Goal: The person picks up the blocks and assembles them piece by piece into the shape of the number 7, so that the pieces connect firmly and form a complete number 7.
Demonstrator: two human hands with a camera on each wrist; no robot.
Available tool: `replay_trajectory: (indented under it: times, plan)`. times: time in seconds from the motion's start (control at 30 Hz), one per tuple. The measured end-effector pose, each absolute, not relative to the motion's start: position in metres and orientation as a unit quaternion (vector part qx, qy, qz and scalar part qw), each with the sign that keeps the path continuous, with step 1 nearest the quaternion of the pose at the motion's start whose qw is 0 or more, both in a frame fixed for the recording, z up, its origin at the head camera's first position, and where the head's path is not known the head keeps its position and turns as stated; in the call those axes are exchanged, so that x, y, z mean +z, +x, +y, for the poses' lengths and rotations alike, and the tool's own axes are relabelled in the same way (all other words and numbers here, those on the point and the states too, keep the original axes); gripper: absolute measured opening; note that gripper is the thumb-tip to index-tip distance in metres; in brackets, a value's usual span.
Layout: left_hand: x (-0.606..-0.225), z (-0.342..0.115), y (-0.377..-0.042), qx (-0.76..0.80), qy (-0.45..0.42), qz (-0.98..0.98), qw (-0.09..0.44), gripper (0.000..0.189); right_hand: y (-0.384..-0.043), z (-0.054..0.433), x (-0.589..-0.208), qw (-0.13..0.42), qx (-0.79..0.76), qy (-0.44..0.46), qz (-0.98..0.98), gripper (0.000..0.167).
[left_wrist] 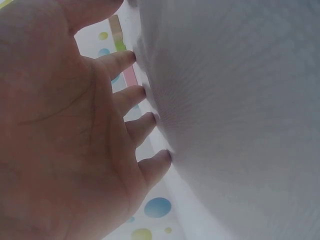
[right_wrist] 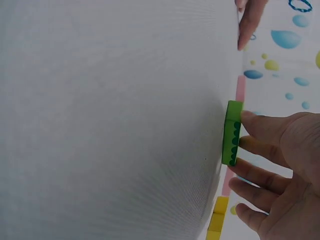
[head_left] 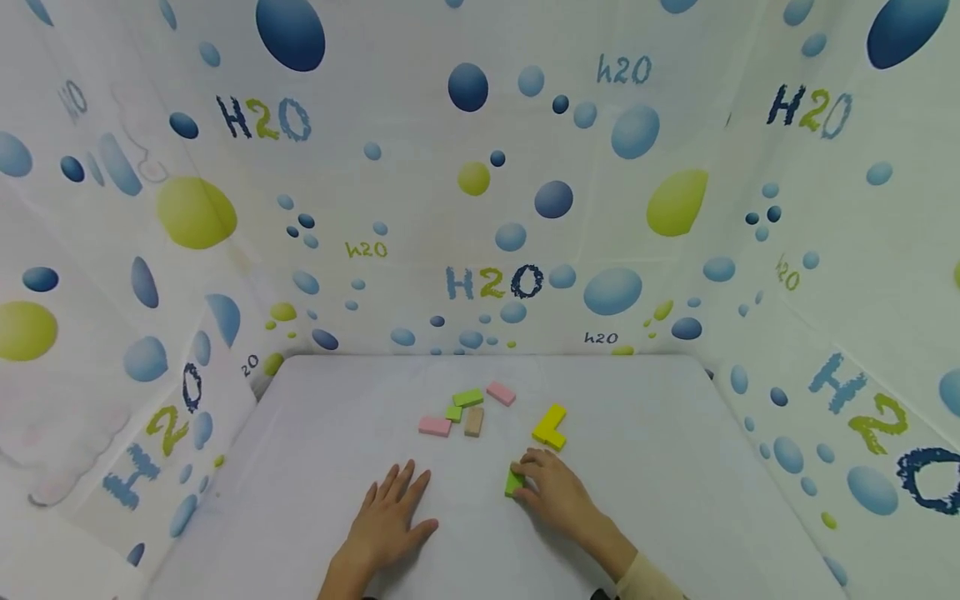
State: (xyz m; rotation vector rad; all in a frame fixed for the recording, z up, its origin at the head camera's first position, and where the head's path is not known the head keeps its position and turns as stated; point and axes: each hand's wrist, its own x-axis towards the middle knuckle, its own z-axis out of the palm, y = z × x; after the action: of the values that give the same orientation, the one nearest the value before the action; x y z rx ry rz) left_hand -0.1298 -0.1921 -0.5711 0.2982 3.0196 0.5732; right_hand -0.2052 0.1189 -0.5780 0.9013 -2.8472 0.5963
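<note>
On the white table, my right hand [head_left: 555, 496] pinches a green block [head_left: 513, 482] between thumb and fingers. In the right wrist view the thumb touches one end of this block [right_wrist: 233, 132], fingertips lie toward its other end, and dark green scallops mark one side. My left hand [head_left: 385, 517] rests on the table to the left, fingers spread, holding nothing; its fingertips touch the surface in the left wrist view. Just beyond the right hand lies a yellow L-shaped form [head_left: 551, 427], which looks like yellow blocks set together.
Farther back lie a pink block [head_left: 435, 427], a small green block [head_left: 453, 413], a longer green block [head_left: 468, 397], a wood-coloured block [head_left: 474, 422] and another pink block [head_left: 501, 393]. A patterned curtain [head_left: 420, 192] stands behind the table and along both sides.
</note>
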Motion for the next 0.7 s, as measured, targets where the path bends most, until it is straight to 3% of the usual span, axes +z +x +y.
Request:
replay_trajectory:
  times: [0.7]
  plan:
    - [-0.569, -0.192, -0.131, 0.185, 0.100, 0.977, 0.029, 0.076, -0.194, 0.116, -0.569, 0.013, 0.195, 0.286, -0.938, 0.042]
